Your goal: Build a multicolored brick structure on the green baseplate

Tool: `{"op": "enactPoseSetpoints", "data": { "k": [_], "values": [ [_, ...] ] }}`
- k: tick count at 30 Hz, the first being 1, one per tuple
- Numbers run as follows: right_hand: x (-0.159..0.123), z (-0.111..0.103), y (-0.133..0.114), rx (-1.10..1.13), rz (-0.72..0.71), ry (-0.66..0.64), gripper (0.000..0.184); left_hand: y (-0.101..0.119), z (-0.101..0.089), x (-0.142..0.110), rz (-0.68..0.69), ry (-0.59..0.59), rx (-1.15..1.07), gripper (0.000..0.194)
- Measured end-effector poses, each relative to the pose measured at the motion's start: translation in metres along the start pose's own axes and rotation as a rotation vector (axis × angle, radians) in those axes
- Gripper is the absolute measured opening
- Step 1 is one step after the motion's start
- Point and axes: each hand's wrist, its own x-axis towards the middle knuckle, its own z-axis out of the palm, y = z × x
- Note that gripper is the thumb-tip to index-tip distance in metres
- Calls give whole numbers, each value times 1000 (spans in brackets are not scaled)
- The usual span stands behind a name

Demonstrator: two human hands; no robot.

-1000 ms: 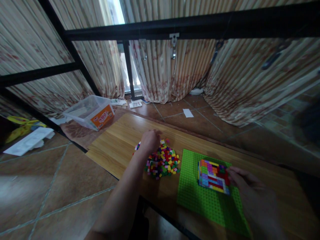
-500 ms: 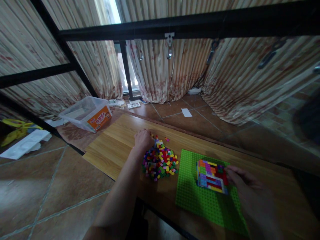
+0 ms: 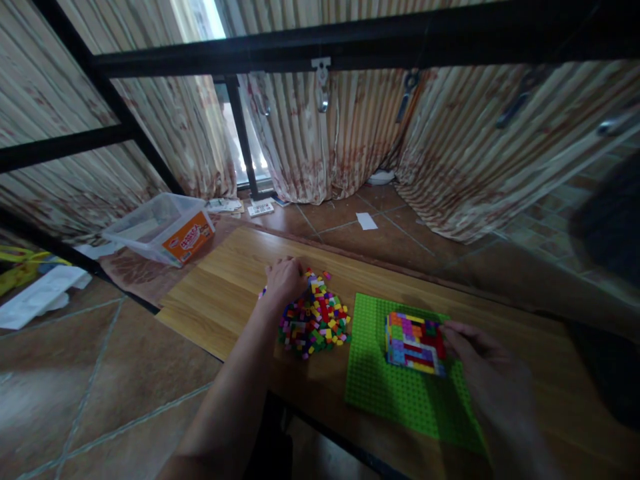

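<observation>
My left hand [image 3: 286, 280] is palm down at the far left edge of a pile of small toy bricks [image 3: 320, 317] in many colours. Its fingers look spread and bent over the bricks; the tips are partly hidden. A green studded baseplate [image 3: 373, 393] lies to the right of the pile. On it is a block of joined toy bricks [image 3: 413, 343], with rows of orange, purple, red, white and yellow. My right hand [image 3: 483, 360] has its thumb and fingers closed at the right edge of this brick block.
The bricks and baseplate lie on a wooden table [image 3: 220, 280]. A clear plastic box [image 3: 160, 227] with an orange label stands beyond its left end. Black metal bars [image 3: 370, 47] with hooks cross in front of striped curtains [image 3: 330, 140]. White paper [image 3: 367, 221] lies on the tiled floor.
The view has shifted slightly to the right. My left hand has moved a little left relative to the pile, and a few bricks now show left of it. My right hand stays at the brick block.
</observation>
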Motion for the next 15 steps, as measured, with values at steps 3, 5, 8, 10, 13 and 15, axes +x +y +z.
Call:
{"op": "enactPoseSetpoints", "data": {
  "k": [3,5,8,10,13,15],
  "values": [
    [1,0,1,31,-7,0,35,-1,0,1,41,-18,-3,20],
    [1,0,0,4,-12,-1,34,-2,1,1,59,-33,-9,20],
    [1,-1,0,-42,-21,-4,32,-2,2,1,71,-37,-12,20],
    [1,-2,0,-36,-37,-7,32,0,2,0,75,-37,-14,19],
    [1,-2,3,-31,-90,-16,30,1,-1,-1,68,-27,-40,17],
    [2,-2,4,-34,-117,-17,29,1,-5,0,63,3,-88,16]
  ]
}}
